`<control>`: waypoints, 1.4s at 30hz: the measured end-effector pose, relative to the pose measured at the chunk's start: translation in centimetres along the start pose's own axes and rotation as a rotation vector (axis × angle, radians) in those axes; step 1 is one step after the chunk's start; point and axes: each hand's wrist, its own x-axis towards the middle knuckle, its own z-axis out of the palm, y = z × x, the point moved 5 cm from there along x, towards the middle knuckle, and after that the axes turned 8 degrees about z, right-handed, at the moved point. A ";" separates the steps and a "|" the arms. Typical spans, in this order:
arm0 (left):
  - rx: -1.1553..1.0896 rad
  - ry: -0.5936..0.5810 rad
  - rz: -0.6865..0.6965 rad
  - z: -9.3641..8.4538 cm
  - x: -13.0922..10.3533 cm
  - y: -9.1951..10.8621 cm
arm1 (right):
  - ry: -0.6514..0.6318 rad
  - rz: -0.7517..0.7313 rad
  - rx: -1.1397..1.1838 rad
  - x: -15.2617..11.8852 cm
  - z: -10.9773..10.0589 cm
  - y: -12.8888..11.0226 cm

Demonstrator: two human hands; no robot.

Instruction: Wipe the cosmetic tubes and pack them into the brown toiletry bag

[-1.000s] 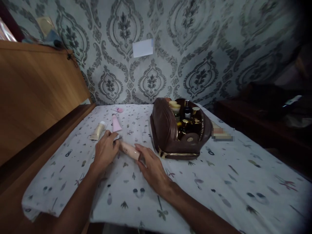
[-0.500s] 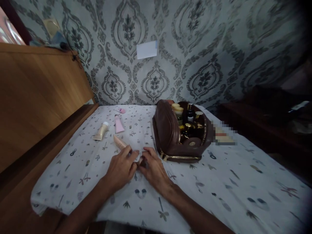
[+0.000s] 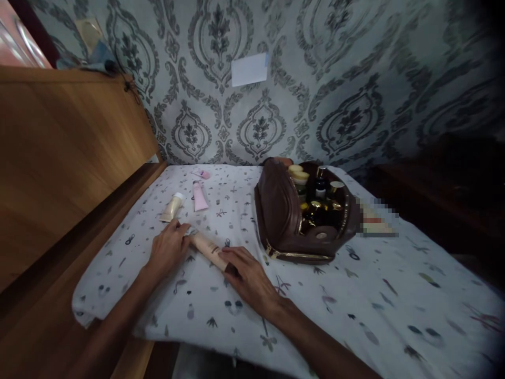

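Note:
A long beige tube (image 3: 207,249) lies slanted on the patterned white cloth (image 3: 213,308). My right hand (image 3: 248,273) has its fingers closed on the tube's dark lower end. At the tube's upper left end is my left hand (image 3: 169,246), its fingers bent together; whether they grip the tube cannot be made out. Behind my left hand lies a cream tube with a white cap (image 3: 172,207), and beside it a pink tube (image 3: 199,196). A small pink item (image 3: 204,174) rests farther back.
An open brown bag (image 3: 278,205) with bottles and jars stands right of centre. A blurred-out flat item (image 3: 376,221) lies right of it. A wooden panel (image 3: 71,158) rises at the left, and a patterned wall (image 3: 260,126) stands behind the cloth.
My hands were close together at the tube's near end. My left hand has moved left to the far end, exposing more of the tube. The view has shifted slightly.

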 end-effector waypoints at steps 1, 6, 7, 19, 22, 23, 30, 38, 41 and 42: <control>-0.005 -0.009 0.011 0.1 -0.1 0.0 | -0.010 -0.007 0.016 0.0 0.1 -0.1; -0.098 0.008 0.114 0.7 -1.4 1.7 | -0.013 0.031 0.035 0.0 0.2 0.2; -0.131 0.018 0.166 0.8 -1.9 2.6 | -0.010 0.038 0.030 -0.1 0.3 0.2; -0.146 0.013 0.228 0.8 -1.3 2.9 | -0.044 0.129 -0.089 0.0 0.2 0.0; -0.116 0.046 0.121 1.1 0.1 -0.1 | -0.057 0.084 -0.108 0.0 0.1 -0.5; -0.122 0.055 0.106 1.2 0.3 -0.8 | -0.061 0.075 -0.110 0.0 0.0 -0.6; -0.133 0.082 0.134 1.6 0.5 -1.5 | -0.063 0.053 -0.091 0.3 0.1 -0.4; -0.189 0.012 0.514 0.4 -0.8 4.5 | -0.082 -0.048 -0.129 0.1 0.1 -1.1; -0.076 -0.030 0.436 0.2 0.5 3.2 | -0.100 -0.133 -0.253 -0.1 0.2 -1.9; -0.041 -0.032 0.377 0.2 0.9 2.2 | -0.096 -0.151 -0.283 -0.2 0.2 -2.1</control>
